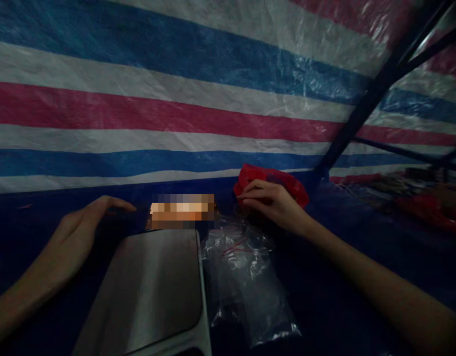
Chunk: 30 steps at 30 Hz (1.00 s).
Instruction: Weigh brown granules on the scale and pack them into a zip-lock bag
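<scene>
From the head camera, the scene was dim. The right hand [272,203] reached forward with its fingers curled loosely on a red plastic bag [269,182], which lay at the far edge of the dark blue desk [346,277], up against a striped tarpaulin [176,99] of blue, white and red bands. The hand rested on the near side of the bag; whether it truly gripped the plastic could not be told.

The left hand [77,230] hovered open, palm down and fingers stretched forward, holding nothing, just left of a grey scale [153,291]. The scale's flat metal platform sat between the two forearms, and a blurred-out strip lay at its far end.

Just right of the scale lay a heap of clear plastic bags [246,282] with thin red lines near their tops, below the right hand and near the red bag. A dark metal frame [368,99] slanted up at the right.
</scene>
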### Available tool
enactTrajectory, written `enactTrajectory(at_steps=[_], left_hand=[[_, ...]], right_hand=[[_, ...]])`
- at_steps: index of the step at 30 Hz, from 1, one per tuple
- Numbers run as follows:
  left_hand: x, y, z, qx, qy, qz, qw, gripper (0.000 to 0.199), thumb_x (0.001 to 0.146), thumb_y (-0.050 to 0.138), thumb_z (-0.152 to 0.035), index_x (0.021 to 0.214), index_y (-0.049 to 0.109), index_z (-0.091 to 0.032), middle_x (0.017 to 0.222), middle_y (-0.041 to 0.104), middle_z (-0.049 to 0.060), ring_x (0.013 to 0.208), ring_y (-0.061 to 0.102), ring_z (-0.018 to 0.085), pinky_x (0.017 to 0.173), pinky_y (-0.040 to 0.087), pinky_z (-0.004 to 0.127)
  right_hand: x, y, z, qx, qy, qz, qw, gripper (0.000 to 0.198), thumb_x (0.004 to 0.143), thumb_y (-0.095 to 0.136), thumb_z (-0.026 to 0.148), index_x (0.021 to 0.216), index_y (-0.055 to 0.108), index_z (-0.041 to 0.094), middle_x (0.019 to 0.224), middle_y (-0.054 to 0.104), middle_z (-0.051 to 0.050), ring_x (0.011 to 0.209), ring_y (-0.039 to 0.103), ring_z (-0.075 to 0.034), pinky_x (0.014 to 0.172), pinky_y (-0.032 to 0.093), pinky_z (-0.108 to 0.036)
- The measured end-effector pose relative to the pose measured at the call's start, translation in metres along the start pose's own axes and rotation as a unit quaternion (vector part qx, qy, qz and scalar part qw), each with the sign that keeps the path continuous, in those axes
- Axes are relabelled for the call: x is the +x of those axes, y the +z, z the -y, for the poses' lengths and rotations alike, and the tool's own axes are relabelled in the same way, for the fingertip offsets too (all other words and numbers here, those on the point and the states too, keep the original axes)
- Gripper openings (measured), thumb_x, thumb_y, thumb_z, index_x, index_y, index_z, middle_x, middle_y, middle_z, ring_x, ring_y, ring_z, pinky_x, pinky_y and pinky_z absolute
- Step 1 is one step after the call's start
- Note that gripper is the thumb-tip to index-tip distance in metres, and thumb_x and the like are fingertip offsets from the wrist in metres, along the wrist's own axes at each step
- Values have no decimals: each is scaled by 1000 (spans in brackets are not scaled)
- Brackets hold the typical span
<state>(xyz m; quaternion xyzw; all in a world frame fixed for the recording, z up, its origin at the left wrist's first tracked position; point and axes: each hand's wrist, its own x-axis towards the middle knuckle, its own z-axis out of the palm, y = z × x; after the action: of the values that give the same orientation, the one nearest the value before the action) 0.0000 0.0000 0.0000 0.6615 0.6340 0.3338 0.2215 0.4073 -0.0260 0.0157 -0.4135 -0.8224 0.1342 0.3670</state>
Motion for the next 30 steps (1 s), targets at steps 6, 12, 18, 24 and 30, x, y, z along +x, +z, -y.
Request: enactTrajectory(at_steps=[6,12,18,24,30], left_hand=[[0,1,-4,-36,32,2,999,55,97,31,-57,97,73,-21,111,78,7,112,69,31,119,42,50],[2,2,3,-55,33,-5,998,52,98,34,-54,96,74,-21,111,80,7,113,69,31,117,43,46],[0,2,3,-68,33,14,997,57,100,33,-60,97,75,-21,106,81,7,110,71,31,116,43,46],[1,3,8,-57,24,31,998,58,99,33,-64,96,75,-25,109,79,5,115,67,31,120,39,48],[-1,2,3,-26,-1,38,999,54,91,36,-65,92,75,-28,105,79,3,110,69,32,121,39,53]], right_hand=[[-1,9,1,-14,-3,21,1000,18,98,70,30,111,81,21,110,71,-8,102,68,-17,91,55,-33],[2,-21,14,-80,9,-1,997,38,105,57,41,82,73,16,81,70,-4,77,67,-15,75,53,-29],[-17,-40,-4,-44,207,261,942,12,89,74,30,85,69,20,62,66,3,40,59,-11,36,36,-20],[-16,-17,-1,-139,149,254,945,31,79,83,19,108,74,22,98,78,-4,85,75,-23,70,56,-29],[-10,-1,6,-144,85,244,955,12,90,72,11,98,70,21,104,73,-4,90,71,-19,79,52,-29]])
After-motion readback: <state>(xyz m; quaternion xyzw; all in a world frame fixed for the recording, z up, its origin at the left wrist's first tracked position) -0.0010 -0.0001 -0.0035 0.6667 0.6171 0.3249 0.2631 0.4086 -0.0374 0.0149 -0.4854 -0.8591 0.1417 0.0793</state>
